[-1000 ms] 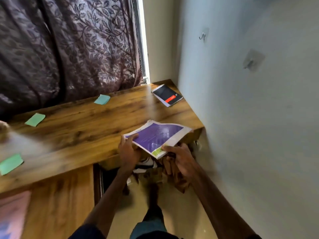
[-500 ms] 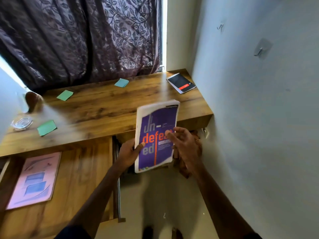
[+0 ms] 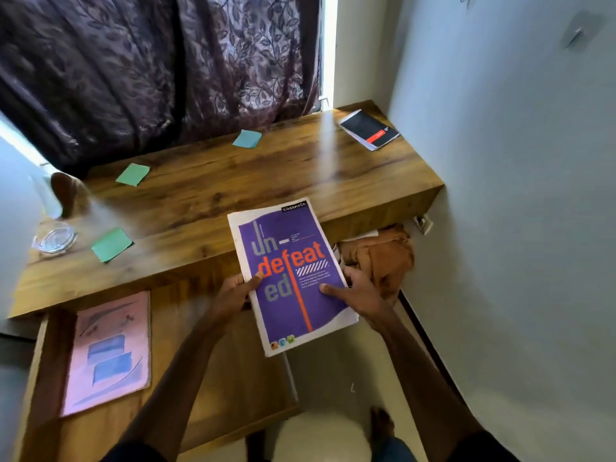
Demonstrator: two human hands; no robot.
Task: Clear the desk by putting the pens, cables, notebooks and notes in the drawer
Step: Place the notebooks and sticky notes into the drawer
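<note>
purple notebook is pinched by both side edges, left hand and right hand each with a grip on it. It's up at the right edge of the open drawer, long axis pointing away from the body, left hand nearer

The desk is standing with the curtain behind it and the wall on its right. A small notebook is lying at its far right corner. Three notes are lying on top: the far note by the curtain, the middle note left of it, the near note nearer still. Left of that a dish is sitting, with what may be a glass just behind. The drawer is standing open at the near left, a flat notebook lying in its left part. The left hand and right hand are holding the large notebook over the desk's near edge
</note>
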